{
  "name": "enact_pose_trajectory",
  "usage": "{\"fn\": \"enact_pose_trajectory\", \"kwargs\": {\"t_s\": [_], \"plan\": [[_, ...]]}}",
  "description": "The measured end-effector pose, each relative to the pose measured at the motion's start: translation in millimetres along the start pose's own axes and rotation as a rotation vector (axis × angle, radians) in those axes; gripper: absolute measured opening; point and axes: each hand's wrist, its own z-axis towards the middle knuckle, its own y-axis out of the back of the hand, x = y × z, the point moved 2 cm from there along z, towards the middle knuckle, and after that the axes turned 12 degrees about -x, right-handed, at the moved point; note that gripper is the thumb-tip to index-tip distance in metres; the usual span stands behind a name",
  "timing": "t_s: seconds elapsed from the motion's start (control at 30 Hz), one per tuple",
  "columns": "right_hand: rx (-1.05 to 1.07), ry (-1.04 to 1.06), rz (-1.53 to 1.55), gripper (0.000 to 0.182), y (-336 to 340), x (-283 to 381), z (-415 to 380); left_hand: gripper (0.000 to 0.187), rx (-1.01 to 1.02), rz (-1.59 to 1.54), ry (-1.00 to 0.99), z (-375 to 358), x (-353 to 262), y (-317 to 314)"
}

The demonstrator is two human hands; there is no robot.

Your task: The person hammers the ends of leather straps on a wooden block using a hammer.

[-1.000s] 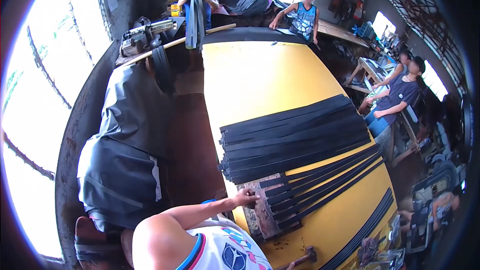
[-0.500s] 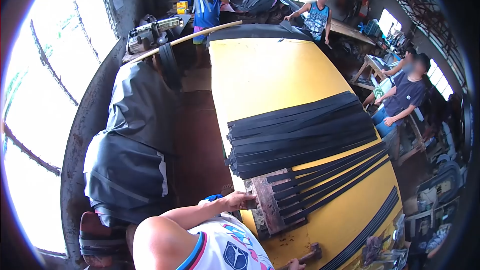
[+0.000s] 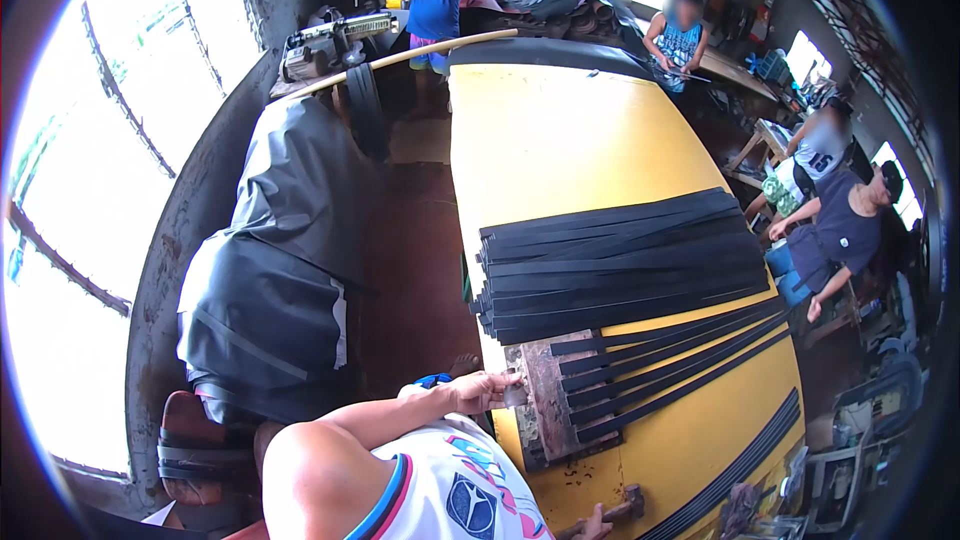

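Observation:
My left hand (image 3: pixel 484 392) is closed around a small dark metal piece (image 3: pixel 515 389) at the left edge of a worn block (image 3: pixel 545 390). Several black strips (image 3: pixel 640 365) fan out to the right from this block across the yellow table (image 3: pixel 560 140). Near the bottom edge, my right hand (image 3: pixel 594 524) grips a hammer (image 3: pixel 630 502), its head over the yellow surface. Above the block lies a thick pile of black strips (image 3: pixel 620 265). More strips (image 3: pixel 735 465) lie in a narrow bundle at the lower right.
Black sheeting (image 3: pixel 265 320) is draped at the left, near a long pale pole (image 3: pixel 440 48). One person (image 3: pixel 437 5) stands at the far end, another (image 3: pixel 680 40) at the far right corner, and two more (image 3: pixel 840 215) at the right. Clutter fills the right side.
The view has shifted, so the table appears farther right. The person in the dark top at the right has leaned and turned away. My hands keep their holds.

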Motion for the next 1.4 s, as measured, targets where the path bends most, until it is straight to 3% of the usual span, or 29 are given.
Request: {"fn": "enact_pose_trajectory", "kwargs": {"t_s": [0.47,0.9,0.97,1.4], "plan": [[0.015,-0.019,0.016,0.042,-2.1,4.4,-1.6,0.026,0.206,-0.245,-0.035,-16.1,-16.4,-23.8],[-0.043,-0.051,0.052,0.032,9.9,0.6,0.6,0.024,0.384,-0.233,0.016,-11.0,-14.3,-19.5],[-0.073,-0.066,0.073,0.03,17.2,-5.1,-0.6,0.028,0.327,-0.231,0.007,-19.2,-16.9,-28.3],[-0.1,-0.115,0.061,0.031,18.1,-7.4,0.1,0.041,0.462,-0.339,0.155,-5.5,-14.5,-20.8]]}}
